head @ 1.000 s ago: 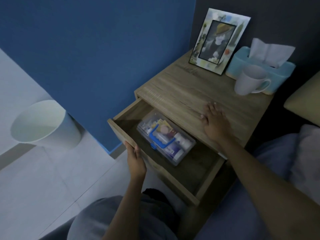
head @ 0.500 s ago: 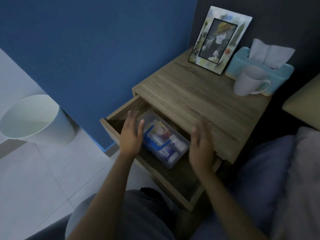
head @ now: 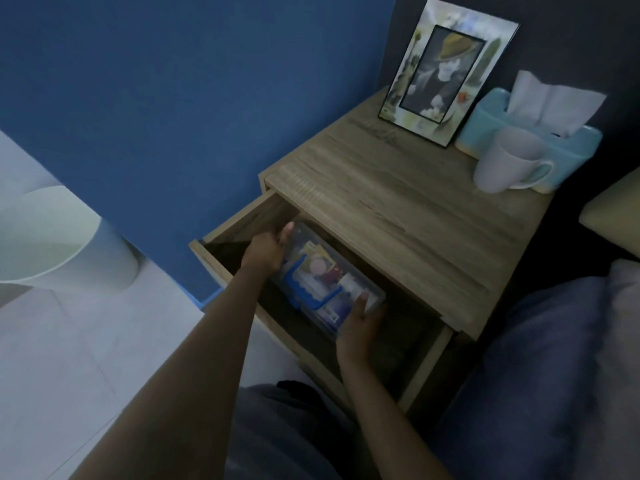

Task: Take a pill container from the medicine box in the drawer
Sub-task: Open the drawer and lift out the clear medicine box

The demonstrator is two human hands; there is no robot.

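The clear medicine box (head: 325, 289) sits in the open drawer (head: 426, 362), left hand (head: 268, 249) and right hand (head: 360, 322) holding its ends; it looks light, hard and smooth.

Dim room, low light. Blue wall (head: 180, 98) fills upper left; darker grey wall (head: 571, 36) upper right. Pale tiled floor (head: 69, 358) lower left, w/ white bin (head: 52, 244) at left edge. Wood-grain nightstand (head: 398, 209) centre-right; on top a photo frame (head: 446, 71), teal tissue box (head: 571, 147), white mug (head: 502, 161). Bed w/ blue bedding (head: 540, 375) lower right, pillow (head: 616, 213) at right edge.
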